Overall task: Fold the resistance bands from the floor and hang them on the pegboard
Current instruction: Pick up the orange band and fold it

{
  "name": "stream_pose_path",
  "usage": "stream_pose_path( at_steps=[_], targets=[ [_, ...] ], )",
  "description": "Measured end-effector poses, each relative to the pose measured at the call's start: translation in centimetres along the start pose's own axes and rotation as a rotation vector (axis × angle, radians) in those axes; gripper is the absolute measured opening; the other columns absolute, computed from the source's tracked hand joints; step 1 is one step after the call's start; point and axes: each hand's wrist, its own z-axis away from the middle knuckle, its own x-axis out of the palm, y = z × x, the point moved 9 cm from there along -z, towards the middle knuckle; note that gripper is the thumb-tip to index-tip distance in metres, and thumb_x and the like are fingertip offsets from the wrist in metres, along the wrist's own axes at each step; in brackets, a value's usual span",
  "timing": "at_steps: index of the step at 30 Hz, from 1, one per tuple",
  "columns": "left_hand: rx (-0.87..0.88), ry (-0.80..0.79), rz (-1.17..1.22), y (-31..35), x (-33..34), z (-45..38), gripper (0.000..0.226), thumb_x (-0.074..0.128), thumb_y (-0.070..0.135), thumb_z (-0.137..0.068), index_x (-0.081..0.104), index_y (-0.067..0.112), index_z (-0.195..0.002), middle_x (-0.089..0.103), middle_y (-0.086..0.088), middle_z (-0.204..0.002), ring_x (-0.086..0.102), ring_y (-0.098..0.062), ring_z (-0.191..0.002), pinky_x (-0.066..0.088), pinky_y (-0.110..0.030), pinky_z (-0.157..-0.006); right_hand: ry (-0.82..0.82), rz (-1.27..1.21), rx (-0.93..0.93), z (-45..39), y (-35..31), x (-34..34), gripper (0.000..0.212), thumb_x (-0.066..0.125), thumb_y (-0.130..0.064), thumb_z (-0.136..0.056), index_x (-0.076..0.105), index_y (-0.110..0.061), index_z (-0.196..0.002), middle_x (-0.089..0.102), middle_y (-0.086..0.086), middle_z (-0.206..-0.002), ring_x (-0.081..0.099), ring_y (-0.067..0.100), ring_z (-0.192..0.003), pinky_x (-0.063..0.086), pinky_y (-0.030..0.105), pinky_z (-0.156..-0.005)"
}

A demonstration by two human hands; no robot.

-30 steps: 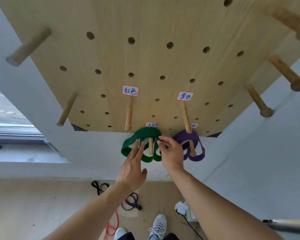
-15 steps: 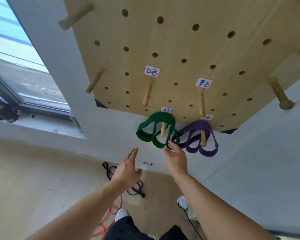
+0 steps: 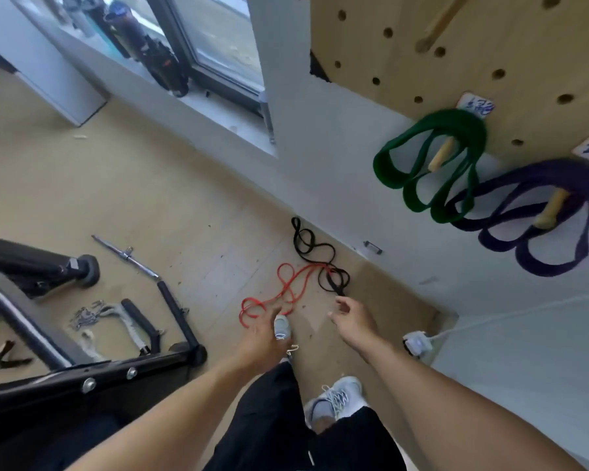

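A folded green band (image 3: 425, 164) hangs on a wooden peg of the pegboard (image 3: 490, 45) at upper right. Beside it a folded purple band (image 3: 538, 215) hangs on another peg. On the floor below lie a thin red band (image 3: 288, 287) and a black band (image 3: 315, 248), tangled where they meet. My left hand (image 3: 261, 338) hangs low over the near end of the red band, holding nothing. My right hand (image 3: 352, 317) is lowered just below the black band's near end, fingers loosely curled and empty.
Black gym equipment (image 3: 48, 379) with a steel bar (image 3: 126, 254) and padded handles fills the lower left. A window sill (image 3: 184, 93) with dark bottles runs along the top. A white power plug (image 3: 417, 343) and cable lie by the wall. My feet stand below my hands.
My view has swung down from the pegboard to the floor. Both hands have left the green band and dropped toward the red and black bands.
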Motion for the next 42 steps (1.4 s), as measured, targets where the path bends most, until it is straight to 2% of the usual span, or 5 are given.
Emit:
stream_pose_path(
  at_steps=[9, 26, 35, 39, 42],
  targets=[
    [-0.161, 0.064, 0.108, -8.2, 0.8, -2.9, 0.071, 0.069, 0.026, -0.09, 0.035, 0.028, -0.152, 0.047, -0.003, -0.153, 0.048, -0.026, -0.137, 0.042, -0.036, -0.109, -0.123, 0.038, 0.095, -3.3, 2.4, 7.6, 0.047, 0.069, -0.023, -0.095, 0.06, -0.016, -0.142, 0.066, 0.006, -0.136, 0.061, 0.023, -0.124, 0.045, 0.031, -0.104],
    [-0.132, 0.081, 0.201, -31.7, 10.9, -30.3, 0.066, 0.071, 0.02, -0.087, 0.042, 0.023, -0.147, 0.053, -0.003, -0.145, 0.052, -0.024, -0.133, 0.043, -0.04, -0.11, -0.157, 0.24, 0.075, -31.2, 13.6, 32.4, 0.049, 0.066, -0.016, -0.094, 0.061, -0.02, -0.142, 0.066, 0.001, -0.138, 0.061, 0.019, -0.128, 0.042, 0.022, -0.098],
    [0.176, -0.069, -0.364, -41.1, 18.1, -44.5, 0.069, 0.063, 0.021, -0.092, 0.032, 0.017, -0.154, 0.041, -0.008, -0.157, 0.046, -0.031, -0.138, 0.038, -0.036, -0.11, -0.2, 0.648, -0.278, -47.6, 18.8, 45.5, 0.07, 0.066, -0.009, -0.086, 0.048, -0.023, -0.152, 0.054, 0.004, -0.154, 0.048, 0.024, -0.144, 0.039, 0.036, -0.118],
    [0.318, -0.118, -0.779, -44.2, 20.5, -47.9, 0.067, 0.057, 0.018, -0.092, 0.031, 0.02, -0.154, 0.041, -0.003, -0.154, 0.05, -0.027, -0.132, 0.046, -0.04, -0.103, -0.114, 1.142, -0.492, -53.0, 20.3, 46.6, 0.077, 0.061, -0.017, -0.089, 0.031, -0.024, -0.16, 0.032, 0.004, -0.166, 0.024, 0.031, -0.155, 0.015, 0.045, -0.129],
    [0.278, -0.192, -0.885, -46.9, 21.9, -49.6, 0.066, 0.058, 0.023, -0.092, 0.032, 0.02, -0.153, 0.042, -0.004, -0.153, 0.047, -0.026, -0.135, 0.044, -0.041, -0.107, -0.076, 1.339, -0.636, -55.1, 21.5, 46.1, 0.06, 0.041, -0.014, -0.102, 0.03, -0.023, -0.16, 0.035, 0.007, -0.161, 0.022, 0.033, -0.155, 0.002, 0.048, -0.129]
  ],
)
